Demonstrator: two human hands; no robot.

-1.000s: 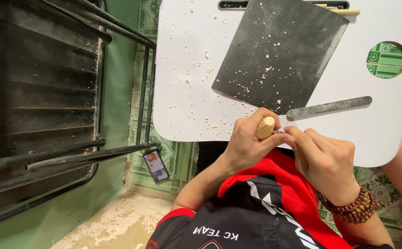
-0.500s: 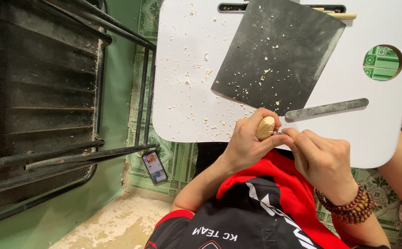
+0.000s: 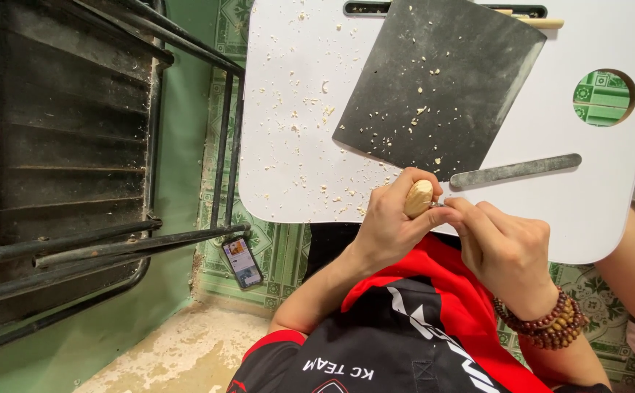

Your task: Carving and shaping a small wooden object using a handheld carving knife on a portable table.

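Wooden piece [image 3: 419, 198] within left grip [image 3: 390, 222]

White tray [image 3: 288, 182]: dark sheet [image 3: 438, 84], file [image 3: 514, 170], perhaps shavings [image 3: 310, 109]

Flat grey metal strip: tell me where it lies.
Head view, right side: the flat grey metal strip lies on the white board, below the dark sheet, above the right hand.
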